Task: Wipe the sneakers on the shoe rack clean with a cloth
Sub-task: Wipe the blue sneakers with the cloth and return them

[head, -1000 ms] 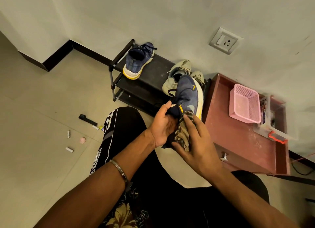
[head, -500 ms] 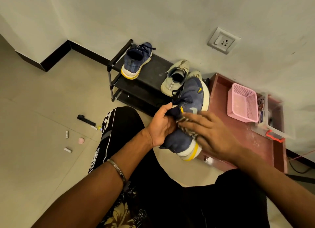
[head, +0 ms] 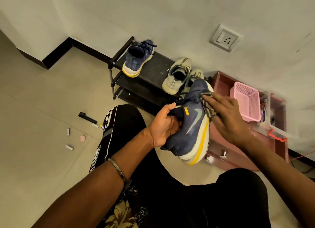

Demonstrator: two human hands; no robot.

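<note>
A navy sneaker (head: 190,125) with a yellow-striped white sole is held in the air on its side, toe toward the wall. My left hand (head: 163,125) grips it at the collar. My right hand (head: 225,115) presses a striped cloth (head: 207,105) against the shoe's side near the toe, fingers fairly straight over the cloth. On the black shoe rack (head: 153,69) stand the matching navy sneaker (head: 138,59) at the left and a beige sneaker (head: 177,76) at the right, with a second beige one (head: 196,74) partly hidden behind the held shoe.
A reddish-brown low cabinet (head: 226,142) stands right of the rack, carrying a pink basket (head: 247,101) and a clear box (head: 272,115). Small items and a black tool (head: 87,117) lie on the tiled floor at the left. A wall socket (head: 225,38) is above.
The held sneaker has turned from sole-away to lying on its side with the sole to the right. My right hand with the cloth has slid from the heel up toward the toe.
</note>
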